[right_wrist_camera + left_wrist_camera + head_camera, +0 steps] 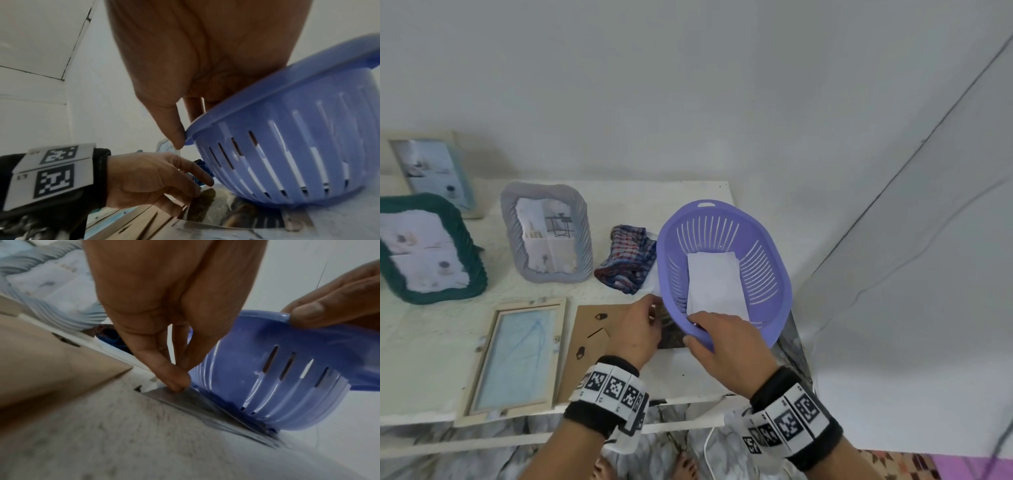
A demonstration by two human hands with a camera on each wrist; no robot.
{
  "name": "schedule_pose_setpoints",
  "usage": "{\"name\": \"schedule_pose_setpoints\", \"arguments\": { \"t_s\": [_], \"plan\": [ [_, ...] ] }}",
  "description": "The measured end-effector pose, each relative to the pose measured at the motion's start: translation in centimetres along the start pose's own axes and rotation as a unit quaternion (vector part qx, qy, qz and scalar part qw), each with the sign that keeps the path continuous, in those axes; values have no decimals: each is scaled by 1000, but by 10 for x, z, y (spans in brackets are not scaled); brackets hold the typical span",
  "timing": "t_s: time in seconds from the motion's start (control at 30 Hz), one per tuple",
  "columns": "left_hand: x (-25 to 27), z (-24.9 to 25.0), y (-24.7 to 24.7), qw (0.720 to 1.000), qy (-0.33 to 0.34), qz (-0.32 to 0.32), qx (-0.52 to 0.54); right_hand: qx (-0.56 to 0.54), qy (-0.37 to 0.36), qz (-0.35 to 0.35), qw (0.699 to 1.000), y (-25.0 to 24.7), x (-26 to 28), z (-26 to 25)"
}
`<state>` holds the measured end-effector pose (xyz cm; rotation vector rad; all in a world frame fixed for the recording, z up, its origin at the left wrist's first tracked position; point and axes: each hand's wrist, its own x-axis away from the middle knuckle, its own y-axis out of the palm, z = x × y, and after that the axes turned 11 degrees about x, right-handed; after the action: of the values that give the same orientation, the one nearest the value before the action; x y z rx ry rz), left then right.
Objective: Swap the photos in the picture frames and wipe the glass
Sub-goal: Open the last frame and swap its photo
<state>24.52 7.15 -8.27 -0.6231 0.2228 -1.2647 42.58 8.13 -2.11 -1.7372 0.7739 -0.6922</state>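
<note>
The right hand [726,346] curls round the near rim of the tipped purple basket [767,236]. The left hand's [638,330] fingers pinch a photo [236,216] under it. Pulling hard could bend the photo.

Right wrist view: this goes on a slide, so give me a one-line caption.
Right hand tilts up the purple basket while the left hand pulls a photo from beneath it.

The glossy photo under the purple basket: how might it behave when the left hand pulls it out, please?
The photo looks thin and glossy, so probably floppy and slippery. The left hand pinches its edge; the tilted basket likely still rests on it, so it may drag.
</note>
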Motion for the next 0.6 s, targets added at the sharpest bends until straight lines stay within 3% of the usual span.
{"name": "schedule_pose_setpoints", "arguments": {
  "t_s": [0.13, 0.37, 0.5, 0.6],
  "plan": [
    [3, 1, -8, 999, 15, 28, 9, -50, -10, -26, 998, -13, -3, 7],
    [13, 33, -27, 965, 4, 10, 262, -59, 11, 27, 998, -88, -38, 33],
    [8, 39, -28, 952, -26, 1, 306, 2, 33, -2, 999, -115, -84, 38],
    [5, 38, -29, 947, -28, 3, 321, 110, 34, -78, 990, -105, -122, 40]
  ]
}}
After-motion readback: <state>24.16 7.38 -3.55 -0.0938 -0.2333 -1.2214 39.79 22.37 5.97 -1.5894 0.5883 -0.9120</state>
